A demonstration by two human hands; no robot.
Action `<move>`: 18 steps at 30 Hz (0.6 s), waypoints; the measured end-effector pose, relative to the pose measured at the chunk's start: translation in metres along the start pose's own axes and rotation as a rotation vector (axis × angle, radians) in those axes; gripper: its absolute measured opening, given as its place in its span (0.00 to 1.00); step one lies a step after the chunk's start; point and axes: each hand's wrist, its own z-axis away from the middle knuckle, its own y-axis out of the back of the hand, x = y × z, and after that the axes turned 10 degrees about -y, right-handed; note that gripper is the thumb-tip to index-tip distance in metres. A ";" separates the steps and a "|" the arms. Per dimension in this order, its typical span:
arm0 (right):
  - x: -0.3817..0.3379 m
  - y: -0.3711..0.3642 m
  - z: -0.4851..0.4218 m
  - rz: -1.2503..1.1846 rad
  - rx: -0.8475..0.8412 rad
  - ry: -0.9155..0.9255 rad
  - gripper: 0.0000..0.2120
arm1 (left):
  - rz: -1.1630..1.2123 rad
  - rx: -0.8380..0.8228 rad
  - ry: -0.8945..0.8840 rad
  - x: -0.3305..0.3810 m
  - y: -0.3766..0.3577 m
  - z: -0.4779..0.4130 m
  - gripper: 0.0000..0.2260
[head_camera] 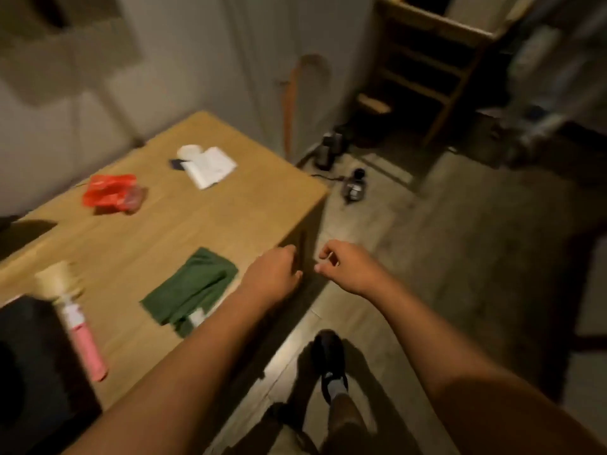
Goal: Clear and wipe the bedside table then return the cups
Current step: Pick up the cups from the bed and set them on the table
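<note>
Both forearms stretched forward, left hand [274, 272] and right hand [343, 267] close together, fingers loosely curled

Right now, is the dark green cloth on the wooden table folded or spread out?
Folded, loosely: the dark green cloth shows overlapping layers and a raised fold along its middle, lying on the light wooden table.
</note>
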 end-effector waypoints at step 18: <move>0.476 -0.047 0.625 -0.790 0.777 -1.109 0.13 | -0.258 -0.629 -1.299 0.634 -0.350 0.206 0.13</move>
